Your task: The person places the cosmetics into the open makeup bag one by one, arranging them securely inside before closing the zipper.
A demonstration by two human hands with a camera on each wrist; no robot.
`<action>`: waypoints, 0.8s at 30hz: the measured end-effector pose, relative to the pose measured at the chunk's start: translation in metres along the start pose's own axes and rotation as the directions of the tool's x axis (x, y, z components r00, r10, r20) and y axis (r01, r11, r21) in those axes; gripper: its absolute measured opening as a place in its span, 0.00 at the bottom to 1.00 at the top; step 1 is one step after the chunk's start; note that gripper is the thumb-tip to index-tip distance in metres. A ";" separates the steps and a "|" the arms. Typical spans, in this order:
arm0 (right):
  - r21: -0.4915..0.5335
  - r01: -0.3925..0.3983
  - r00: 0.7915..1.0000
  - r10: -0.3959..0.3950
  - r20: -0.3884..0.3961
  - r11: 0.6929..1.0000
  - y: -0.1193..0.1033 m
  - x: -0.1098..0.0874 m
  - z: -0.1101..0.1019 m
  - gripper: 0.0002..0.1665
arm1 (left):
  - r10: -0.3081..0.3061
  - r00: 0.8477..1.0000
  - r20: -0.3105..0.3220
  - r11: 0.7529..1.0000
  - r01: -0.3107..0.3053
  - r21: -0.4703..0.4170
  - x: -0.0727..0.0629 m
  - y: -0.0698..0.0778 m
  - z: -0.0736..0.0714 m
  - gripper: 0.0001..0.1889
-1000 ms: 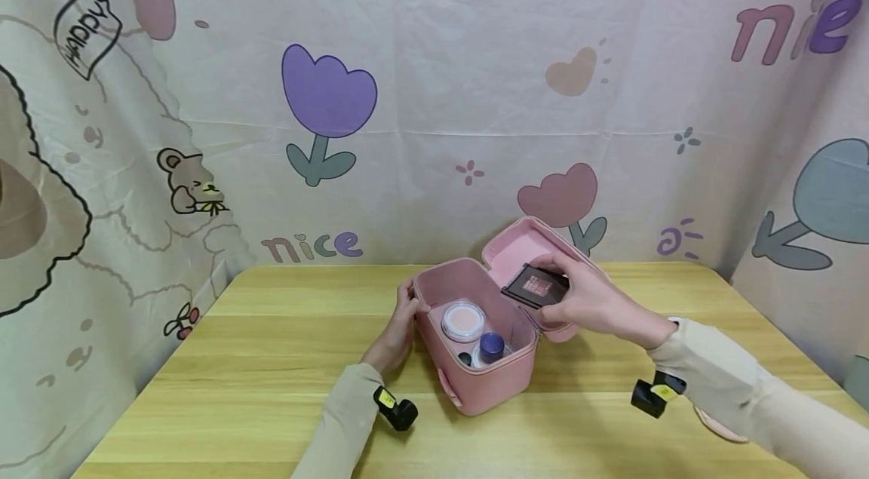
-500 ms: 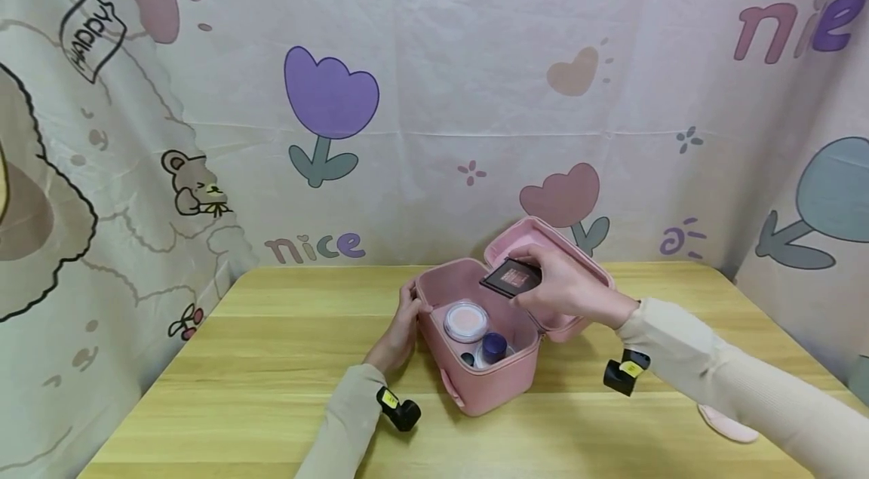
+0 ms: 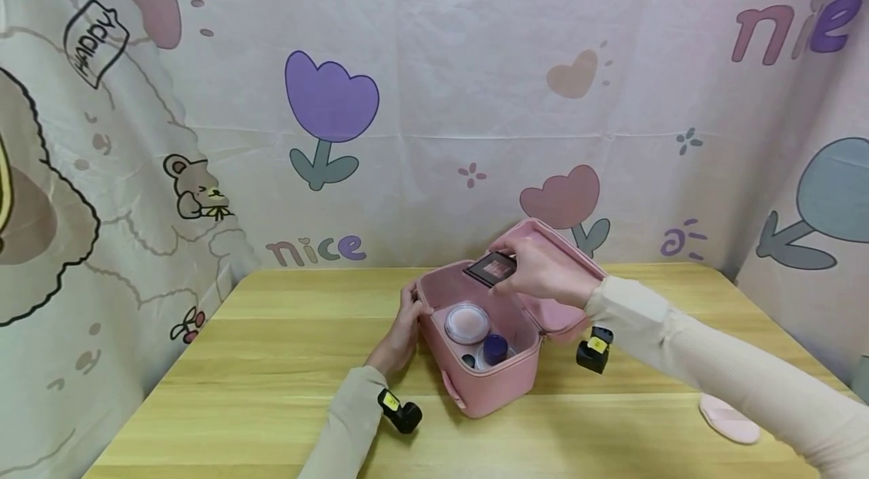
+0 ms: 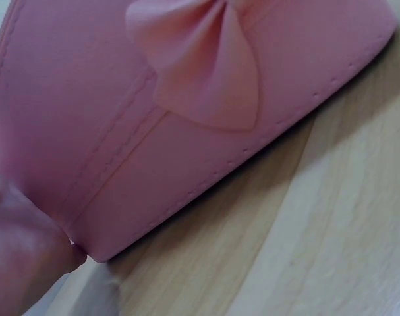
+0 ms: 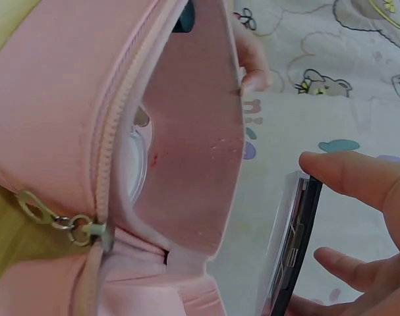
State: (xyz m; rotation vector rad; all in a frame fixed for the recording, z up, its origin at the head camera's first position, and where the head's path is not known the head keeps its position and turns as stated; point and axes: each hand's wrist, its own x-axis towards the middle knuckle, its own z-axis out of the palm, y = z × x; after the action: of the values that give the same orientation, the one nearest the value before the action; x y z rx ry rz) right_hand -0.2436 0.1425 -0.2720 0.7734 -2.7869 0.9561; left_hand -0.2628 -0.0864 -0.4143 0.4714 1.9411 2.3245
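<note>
A pink zip-up makeup case point(image 3: 492, 394) stands on the table with its lid point(image 3: 560, 313) swung back to the right. My left hand point(image 3: 399, 332) holds the case's far-left corner, thumb at the rim. Between thumb and fingers, my right hand point(image 3: 546, 275) pinches a flat, square makeup palette point(image 3: 490, 268), dark with a clear cover, above the far end of the open case. The palette point(image 5: 298, 240) is seen edge-on in the right wrist view. Inside the case lie a round pale compact point(image 3: 467, 323), a dark purple-capped jar point(image 3: 495, 348) and a small dark round item point(image 3: 468, 361).
A pale pink oval pad point(image 3: 729, 420) lies on the wooden table point(image 3: 271, 381), by the right forearm. The case carries a pink bow point(image 4: 206, 72) outside and a metal zipper pull point(image 5: 35, 205). A printed curtain point(image 3: 434, 49) hangs behind the table.
My right hand has carried the palette left and slightly up, from beside the lid to over the case's far end. My left hand keeps its place on the case.
</note>
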 end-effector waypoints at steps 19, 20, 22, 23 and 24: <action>0.108 -0.155 0.986 0.147 0.079 0.982 -0.001 0.023 0.026 0.38 | 0.021 1.000 -0.011 1.000 -0.021 -0.018 0.000 -0.001 0.002 0.36; 0.106 -0.152 0.986 0.144 0.084 0.983 -0.001 0.024 0.027 0.38 | 0.023 1.000 -0.012 1.000 -0.024 -0.019 0.000 -0.001 0.002 0.36; 0.085 -0.149 0.986 0.142 0.085 0.985 -0.001 0.026 0.030 0.38 | 0.025 1.000 -0.012 0.999 -0.025 -0.020 0.000 -0.001 0.002 0.36; 0.072 -0.152 0.986 0.146 0.084 0.986 -0.001 0.027 0.032 0.38 | 0.023 1.000 -0.011 1.000 -0.024 -0.019 0.000 -0.001 0.002 0.36; 0.063 -0.150 0.986 0.144 0.085 0.987 -0.001 0.028 0.033 0.39 | 0.020 1.000 -0.009 1.000 -0.020 -0.019 0.001 -0.001 0.001 0.37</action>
State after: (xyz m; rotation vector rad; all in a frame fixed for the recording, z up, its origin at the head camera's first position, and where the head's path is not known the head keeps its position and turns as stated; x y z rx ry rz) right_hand -0.2650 0.1100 -0.2904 0.6346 -2.9290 1.0732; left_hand -0.2630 -0.0848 -0.4146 0.4818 1.9250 2.3589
